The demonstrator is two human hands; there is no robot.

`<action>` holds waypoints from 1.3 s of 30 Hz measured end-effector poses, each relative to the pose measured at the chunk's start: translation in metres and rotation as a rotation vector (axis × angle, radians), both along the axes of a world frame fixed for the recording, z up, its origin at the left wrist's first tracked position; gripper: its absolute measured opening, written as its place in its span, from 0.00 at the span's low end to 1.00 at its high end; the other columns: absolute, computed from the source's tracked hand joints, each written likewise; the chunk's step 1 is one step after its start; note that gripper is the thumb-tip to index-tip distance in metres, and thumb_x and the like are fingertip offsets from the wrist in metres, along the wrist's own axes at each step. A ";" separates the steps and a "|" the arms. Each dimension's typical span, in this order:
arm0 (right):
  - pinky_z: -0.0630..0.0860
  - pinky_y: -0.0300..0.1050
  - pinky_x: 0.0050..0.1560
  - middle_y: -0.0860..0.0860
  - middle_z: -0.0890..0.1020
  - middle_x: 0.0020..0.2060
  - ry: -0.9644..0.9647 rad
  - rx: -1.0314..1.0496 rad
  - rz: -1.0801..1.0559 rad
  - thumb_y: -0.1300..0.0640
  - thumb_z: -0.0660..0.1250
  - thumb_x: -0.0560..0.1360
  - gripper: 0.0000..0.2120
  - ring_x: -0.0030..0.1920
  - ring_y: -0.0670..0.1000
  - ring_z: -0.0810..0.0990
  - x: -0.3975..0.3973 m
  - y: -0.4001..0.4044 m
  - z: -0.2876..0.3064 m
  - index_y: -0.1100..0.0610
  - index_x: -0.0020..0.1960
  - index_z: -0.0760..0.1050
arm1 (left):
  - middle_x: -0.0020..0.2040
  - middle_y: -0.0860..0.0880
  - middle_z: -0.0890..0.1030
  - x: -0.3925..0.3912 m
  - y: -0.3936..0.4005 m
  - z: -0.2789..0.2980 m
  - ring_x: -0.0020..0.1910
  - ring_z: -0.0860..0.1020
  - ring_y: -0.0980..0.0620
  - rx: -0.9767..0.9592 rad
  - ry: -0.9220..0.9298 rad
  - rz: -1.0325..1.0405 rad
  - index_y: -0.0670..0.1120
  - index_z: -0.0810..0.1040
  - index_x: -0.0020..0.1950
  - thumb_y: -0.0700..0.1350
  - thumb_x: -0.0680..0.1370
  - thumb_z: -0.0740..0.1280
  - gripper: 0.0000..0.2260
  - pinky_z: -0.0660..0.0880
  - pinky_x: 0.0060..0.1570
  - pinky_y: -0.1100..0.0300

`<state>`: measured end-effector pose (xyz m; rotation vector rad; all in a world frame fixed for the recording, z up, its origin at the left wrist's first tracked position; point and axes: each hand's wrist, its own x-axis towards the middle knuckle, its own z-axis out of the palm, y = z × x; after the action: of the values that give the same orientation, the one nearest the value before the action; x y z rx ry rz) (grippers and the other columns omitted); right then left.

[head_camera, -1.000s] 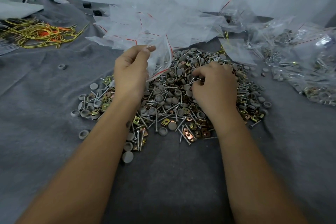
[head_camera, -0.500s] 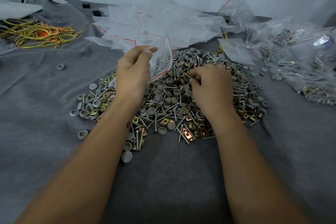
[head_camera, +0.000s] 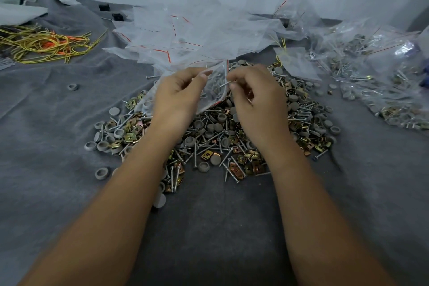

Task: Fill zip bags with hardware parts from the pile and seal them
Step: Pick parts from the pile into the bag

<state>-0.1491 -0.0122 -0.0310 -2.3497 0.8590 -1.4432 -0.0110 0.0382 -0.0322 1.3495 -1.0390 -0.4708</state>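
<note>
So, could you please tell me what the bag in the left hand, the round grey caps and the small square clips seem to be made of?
Bag: thin clear plastic film, glossy, with a red zip line. Grey caps: probably moulded plastic, matte, uniform colour. Square clips: metal, apparently yellow-plated, with an iridescent gold sheen.

grey cloth (head_camera: 58, 104) carries hardware pile (head_camera: 218, 137), empty bags (head_camera: 197, 37), filled bags (head_camera: 380, 81), wires (head_camera: 44, 44).

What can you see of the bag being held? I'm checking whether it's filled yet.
The bag is small, clear thin plastic with a red zip line along its open mouth. The left hand grips it above the pile, mouth facing the right hand, which pinches a screw at the opening. Some screws show inside; it is not sealed.
</note>
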 end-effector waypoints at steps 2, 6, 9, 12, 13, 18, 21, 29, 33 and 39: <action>0.73 0.42 0.47 0.53 0.80 0.46 0.110 -0.091 -0.003 0.65 0.65 0.77 0.08 0.48 0.52 0.78 0.002 0.002 -0.002 0.61 0.52 0.81 | 0.27 0.58 0.74 -0.001 0.000 -0.001 0.27 0.70 0.61 -0.007 -0.021 -0.011 0.51 0.81 0.53 0.41 0.82 0.62 0.09 0.68 0.32 0.65; 0.76 0.48 0.45 0.55 0.81 0.45 0.231 -0.210 -0.027 0.64 0.65 0.77 0.09 0.48 0.56 0.79 0.005 0.006 -0.004 0.62 0.53 0.82 | 0.28 0.56 0.73 -0.001 0.000 -0.003 0.28 0.68 0.58 -0.004 -0.105 -0.025 0.51 0.82 0.54 0.42 0.81 0.63 0.09 0.66 0.30 0.65; 0.77 0.49 0.43 0.54 0.83 0.44 0.220 -0.227 -0.039 0.63 0.64 0.77 0.09 0.45 0.56 0.81 0.008 0.010 -0.006 0.61 0.53 0.82 | 0.28 0.63 0.78 -0.004 0.001 -0.001 0.30 0.74 0.67 -0.026 -0.132 -0.036 0.44 0.82 0.56 0.39 0.81 0.62 0.10 0.68 0.34 0.75; 0.73 0.44 0.34 0.50 0.82 0.37 0.160 -0.141 -0.113 0.59 0.65 0.78 0.07 0.37 0.51 0.80 0.010 0.012 -0.006 0.57 0.55 0.79 | 0.38 0.57 0.84 -0.007 0.005 0.002 0.38 0.81 0.58 -0.056 -0.156 -0.080 0.49 0.82 0.54 0.39 0.81 0.62 0.10 0.76 0.39 0.64; 0.72 0.45 0.31 0.49 0.81 0.35 0.148 -0.117 -0.133 0.58 0.65 0.79 0.06 0.34 0.51 0.79 0.011 0.012 -0.007 0.56 0.54 0.78 | 0.42 0.50 0.85 -0.007 0.006 0.002 0.42 0.82 0.48 -0.061 -0.169 -0.095 0.51 0.82 0.53 0.40 0.81 0.62 0.11 0.78 0.43 0.54; 0.72 0.46 0.31 0.50 0.80 0.33 0.168 -0.062 -0.116 0.58 0.67 0.77 0.03 0.34 0.52 0.78 0.012 0.011 -0.008 0.55 0.50 0.78 | 0.44 0.58 0.84 -0.009 0.007 0.004 0.45 0.81 0.64 -0.076 -0.129 -0.109 0.49 0.82 0.53 0.36 0.81 0.62 0.11 0.74 0.45 0.71; 0.73 0.44 0.38 0.47 0.82 0.40 0.151 0.018 0.008 0.57 0.65 0.78 0.06 0.40 0.47 0.78 0.011 0.011 -0.008 0.53 0.52 0.79 | 0.35 0.62 0.81 -0.005 0.005 0.005 0.36 0.78 0.68 -0.052 -0.066 -0.056 0.44 0.82 0.55 0.38 0.81 0.61 0.10 0.71 0.39 0.74; 0.73 0.49 0.60 0.50 0.83 0.55 0.083 -0.009 0.089 0.54 0.62 0.80 0.13 0.56 0.50 0.79 0.010 0.012 -0.006 0.58 0.54 0.83 | 0.24 0.57 0.71 0.002 0.003 0.006 0.25 0.65 0.56 -0.073 0.033 0.241 0.48 0.83 0.52 0.42 0.81 0.62 0.10 0.62 0.29 0.63; 0.73 0.36 0.46 0.51 0.82 0.45 -0.120 -0.066 -0.067 0.58 0.63 0.79 0.11 0.45 0.47 0.79 0.006 0.010 -0.003 0.62 0.47 0.83 | 0.26 0.51 0.67 0.007 0.003 0.007 0.26 0.63 0.54 -0.101 0.083 0.354 0.47 0.83 0.54 0.43 0.81 0.61 0.11 0.59 0.30 0.60; 0.74 0.45 0.44 0.49 0.78 0.47 -0.159 0.143 -0.386 0.60 0.61 0.77 0.10 0.47 0.51 0.77 -0.002 -0.007 -0.002 0.56 0.53 0.79 | 0.26 0.51 0.65 0.006 0.003 0.006 0.27 0.62 0.53 -0.055 0.053 0.320 0.47 0.83 0.55 0.43 0.81 0.60 0.12 0.58 0.29 0.60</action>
<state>-0.1508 -0.0188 -0.0327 -2.0078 1.3754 -1.6191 -0.0054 0.0414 -0.0260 1.4145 -0.7679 -0.2355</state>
